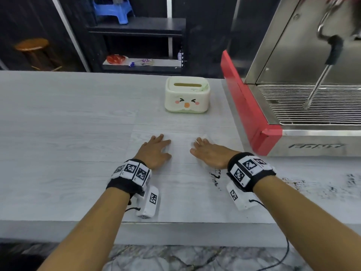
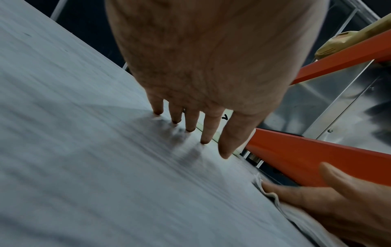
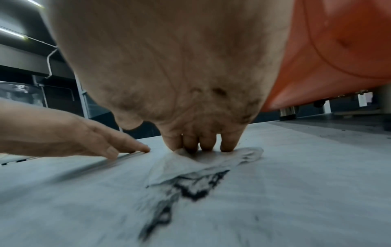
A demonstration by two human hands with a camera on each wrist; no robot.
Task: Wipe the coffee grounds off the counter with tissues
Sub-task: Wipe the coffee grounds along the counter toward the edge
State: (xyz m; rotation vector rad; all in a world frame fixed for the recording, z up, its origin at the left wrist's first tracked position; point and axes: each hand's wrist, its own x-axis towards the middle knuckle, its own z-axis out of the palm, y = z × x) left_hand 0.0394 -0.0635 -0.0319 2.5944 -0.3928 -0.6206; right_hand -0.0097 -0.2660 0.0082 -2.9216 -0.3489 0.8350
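My right hand [image 1: 210,153] lies flat on the counter [image 1: 68,133], fingers [image 3: 229,143] straight and close together, pressing a crumpled white tissue [image 3: 211,163] down against the surface. Dark coffee grounds [image 3: 194,187] sit just at the tissue's near edge, trailing back toward my wrist, with more smeared along the counter to the right [image 1: 322,184]. My left hand [image 1: 156,151] rests beside it, palm down, fingers spread on the bare counter. Farther off stands a cream tissue box [image 1: 187,94] with a cartoon face, and the red-edged espresso machine [image 1: 293,94] rises to the right.
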